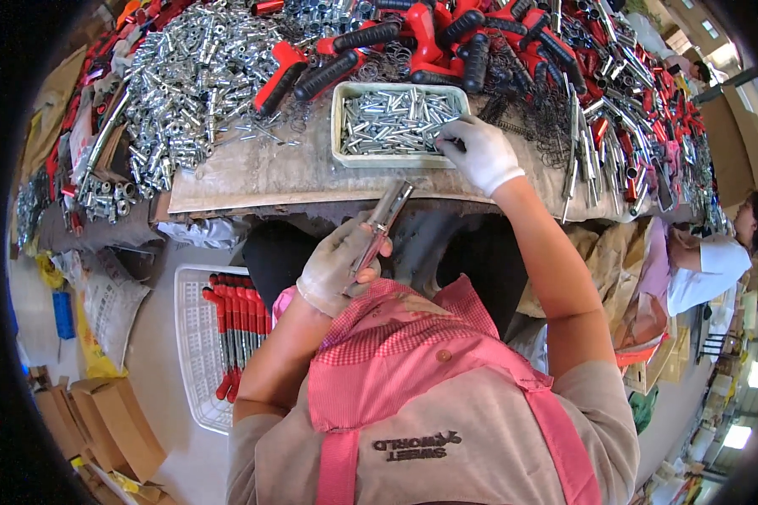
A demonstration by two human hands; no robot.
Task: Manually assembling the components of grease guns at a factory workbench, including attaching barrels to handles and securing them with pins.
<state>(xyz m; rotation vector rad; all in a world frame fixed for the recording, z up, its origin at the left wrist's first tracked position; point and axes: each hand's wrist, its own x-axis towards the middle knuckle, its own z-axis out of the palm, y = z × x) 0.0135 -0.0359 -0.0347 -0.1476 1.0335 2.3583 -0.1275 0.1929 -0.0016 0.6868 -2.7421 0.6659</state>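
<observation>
My left hand (333,268), in a white glove with bare fingertips, is wrapped round a shiny metal tube-like part (389,207). The part tilts up and away, its far end close to the table's front edge. My gloved right hand (486,156) is at the right end of a white plastic tray (396,162). Its thumb and fingers are drawn together over the tray's rim; whatever is between them is too small to make out. Many short silver pins (400,122) fill the tray.
Loose metal fittings (198,76) are heaped on the left of the table. Red-and-black handles (354,50), springs (522,126) and rods (588,143) lie behind and to the right. A white basket (195,370) holding red-handled tools (236,320) stands at lower left. Another person (712,261) is at far right.
</observation>
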